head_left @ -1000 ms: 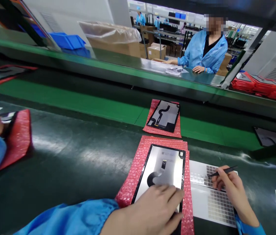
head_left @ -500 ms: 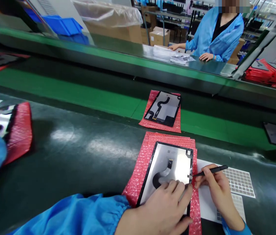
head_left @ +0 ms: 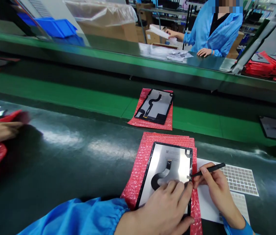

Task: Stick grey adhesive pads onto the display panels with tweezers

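the left hand (head_left: 163, 205), fingers extended, lies on the silver, black-framed rectangular display panel (head_left: 177, 166) beneath it. the right hand (head_left: 213, 186) pinches slim black tweezers (head_left: 211, 169), their tip at the panel edge beside it. a small silvery tab (head_left: 189, 177) sits there, work on it apparently unfinished; whether it is fixed cannot be told.

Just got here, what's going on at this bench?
The person's left hand rests on a flat panel that lies on red bubble wrap. The right hand grips a black tweezer-like tool, its tip at the panel's right edge. Gridded sheets lie to the right. Another panel lies beyond, on the green strip.
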A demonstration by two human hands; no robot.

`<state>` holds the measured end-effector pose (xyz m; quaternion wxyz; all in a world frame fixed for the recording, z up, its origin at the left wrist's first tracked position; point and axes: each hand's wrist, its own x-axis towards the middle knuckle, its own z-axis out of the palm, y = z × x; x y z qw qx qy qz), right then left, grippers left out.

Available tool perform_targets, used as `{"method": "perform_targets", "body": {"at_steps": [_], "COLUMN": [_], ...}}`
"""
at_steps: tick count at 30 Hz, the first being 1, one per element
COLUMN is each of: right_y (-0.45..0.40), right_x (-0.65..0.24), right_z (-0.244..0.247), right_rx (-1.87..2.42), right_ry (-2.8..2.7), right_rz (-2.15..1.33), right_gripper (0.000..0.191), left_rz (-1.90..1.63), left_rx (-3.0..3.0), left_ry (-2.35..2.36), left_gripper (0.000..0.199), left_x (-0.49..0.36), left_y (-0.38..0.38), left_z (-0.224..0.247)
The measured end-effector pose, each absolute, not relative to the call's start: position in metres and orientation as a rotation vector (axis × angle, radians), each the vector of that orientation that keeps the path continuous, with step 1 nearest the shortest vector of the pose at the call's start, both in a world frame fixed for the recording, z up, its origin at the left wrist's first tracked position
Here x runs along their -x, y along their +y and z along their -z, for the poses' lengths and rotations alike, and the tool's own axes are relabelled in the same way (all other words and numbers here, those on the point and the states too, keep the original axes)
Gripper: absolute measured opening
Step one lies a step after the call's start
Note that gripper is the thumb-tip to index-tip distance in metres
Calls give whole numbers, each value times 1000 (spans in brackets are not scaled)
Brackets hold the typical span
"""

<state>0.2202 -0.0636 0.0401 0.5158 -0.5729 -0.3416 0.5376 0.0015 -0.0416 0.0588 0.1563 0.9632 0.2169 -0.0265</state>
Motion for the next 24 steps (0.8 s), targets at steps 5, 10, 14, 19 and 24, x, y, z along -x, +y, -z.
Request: {"method": "perform_targets", "body": {"at_steps": [5, 10, 14, 19, 24], "right_y": [-63, -64, -64, -64, -63], "right_x": [-221, -223, -223, -221, -220], "right_z": [-40, -38, -39, -39, -40], "right_rx": [1365, 1343, 1344, 1370, 1381], "right_ry": [-839, -847, -852, -865, -800], "right_rz": [-1300, -1328, -1327, -1313, -1247], "right_gripper": [37, 33, 34, 35, 37], "left_rz": [75, 112, 154, 211, 229], "left_rx": [-2743, -2725, -2705, -2697, -2682], "left_ry": [650, 645, 651, 666, 661], "left_gripper": [79, 80, 86, 88, 81], "left_x": [-3, -4, -6, -9, -10], "left_y": [-43, -42, -40, -38, -36], "left_z": [-53, -57, -62, -66, -71]}}
